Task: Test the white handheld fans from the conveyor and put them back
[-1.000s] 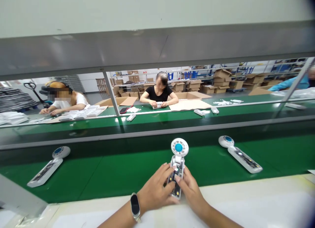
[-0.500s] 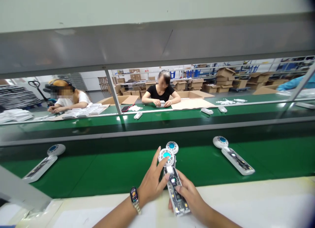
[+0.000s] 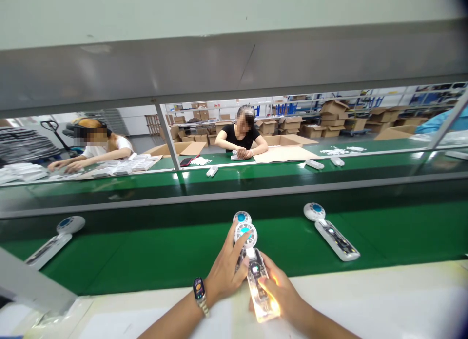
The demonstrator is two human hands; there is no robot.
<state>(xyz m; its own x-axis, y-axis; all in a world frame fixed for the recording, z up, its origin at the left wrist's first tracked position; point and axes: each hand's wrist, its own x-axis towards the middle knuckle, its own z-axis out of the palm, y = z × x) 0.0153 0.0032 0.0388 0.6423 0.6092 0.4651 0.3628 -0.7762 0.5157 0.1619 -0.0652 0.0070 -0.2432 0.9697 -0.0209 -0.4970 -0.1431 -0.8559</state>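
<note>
belt point(image 3: 164, 261): green
device heads point(image 3: 245, 234): white, blue centres
lower end of handle point(image 3: 266, 309): glowing yellow-orange
table point(image 3: 365, 300): cream-white
boxes point(image 3: 334, 115): brown

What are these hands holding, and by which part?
A lit device. The right hand grips it by its clear handle; the left hand's fingers rest at its round head.
</note>
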